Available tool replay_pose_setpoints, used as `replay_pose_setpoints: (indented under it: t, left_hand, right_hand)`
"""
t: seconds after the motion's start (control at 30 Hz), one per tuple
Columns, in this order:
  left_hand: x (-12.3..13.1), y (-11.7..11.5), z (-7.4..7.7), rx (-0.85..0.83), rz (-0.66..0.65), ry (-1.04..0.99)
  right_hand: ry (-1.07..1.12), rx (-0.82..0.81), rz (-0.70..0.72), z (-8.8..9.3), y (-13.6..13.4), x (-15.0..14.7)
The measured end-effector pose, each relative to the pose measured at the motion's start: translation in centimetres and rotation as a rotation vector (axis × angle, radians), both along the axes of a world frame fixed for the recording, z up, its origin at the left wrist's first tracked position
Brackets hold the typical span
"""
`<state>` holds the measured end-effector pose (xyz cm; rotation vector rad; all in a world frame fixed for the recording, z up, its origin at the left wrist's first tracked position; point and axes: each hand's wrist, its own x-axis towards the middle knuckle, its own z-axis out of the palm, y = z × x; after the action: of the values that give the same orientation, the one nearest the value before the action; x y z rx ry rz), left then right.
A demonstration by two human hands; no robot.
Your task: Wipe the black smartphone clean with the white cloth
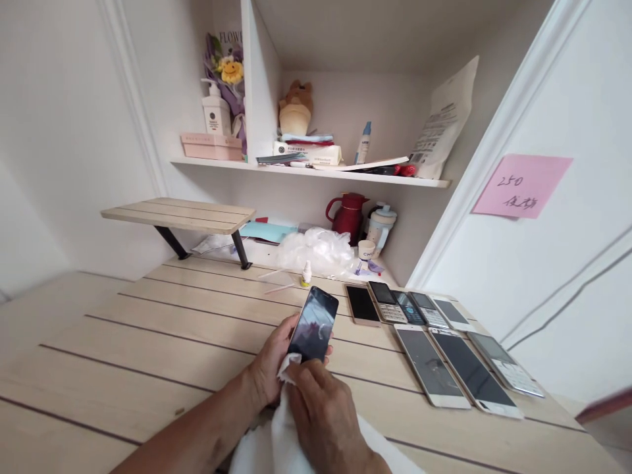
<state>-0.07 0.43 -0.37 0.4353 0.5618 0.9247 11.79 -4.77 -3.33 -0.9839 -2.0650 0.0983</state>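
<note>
My left hand (269,368) is wrapped round a dark smartphone (315,326), its screen facing up toward me and showing reflections and a pale smear near the right side. Bunched in the fingers of my right hand (328,411) is a white cloth (290,363), pressed against the lower left part of the phone's screen. The rest of the cloth hangs down below my hands. Just beyond the phone stands a small white bottle (307,272) with a yellow-green base.
Several smartphones and keypad phones (388,303) lie in two rows at the right, including a white smartphone (429,368). Clear plastic wrap (318,251), a red jug (348,220) and a cup (366,249) stand at the back. A small raised wooden stand (180,214) is at left.
</note>
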Motion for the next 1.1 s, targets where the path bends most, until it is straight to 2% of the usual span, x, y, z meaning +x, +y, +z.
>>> replay_pose_setpoints:
  t: [0.13,0.17,0.3,0.37,0.5,0.57,0.73,0.77,0.93,1.1]
  left_hand:
    - [0.1,0.0,0.2,-0.014,0.006,-0.029]
    - [0.2,0.0,0.2,-0.010,0.019,-0.037]
    - [0.0,0.2,0.0,-0.017,0.056,-0.027]
    - [-0.1,0.4,-0.2,-0.027,0.064,-0.027]
    - [-0.1,0.7,-0.5,-0.013,0.121,-0.062]
    - [0.0,0.7,-0.4,-0.013,0.135,-0.069]
    - [-0.1,0.4,0.1,-0.040,0.137,-0.068]
    - [-0.1,0.3,0.1,-0.036,0.134,-0.071]
    - [0.0,0.5,-0.2,-0.001,0.136,-0.073]
    - [0.0,0.2,-0.6,-0.031,0.044,-0.040]
  right_hand:
    - [0.071,-0.003,-0.183,0.1,0.9,0.9]
    - [0.074,0.001,-0.193,0.1,0.9,1.0]
    - [0.005,0.000,-0.017,0.1,0.1,0.0]
    - [-0.026,-0.015,-0.001,-0.1,-0.1,-0.2]
    - [-0.042,-0.040,-0.244,-0.4,0.7,0.5]
    - [-0.070,-0.040,-0.309,-0.4,0.9,0.7]
    - [-0.097,-0.027,-0.115,0.2,0.0,0.0]
    - [-0.092,-0.025,-0.118,0.3,0.0,0.1]
    - [-0.106,-0.031,-0.313,-0.2,0.7,0.7]
    - [-0.155,-0.011,-0.147,-0.7,0.2,-0.1]
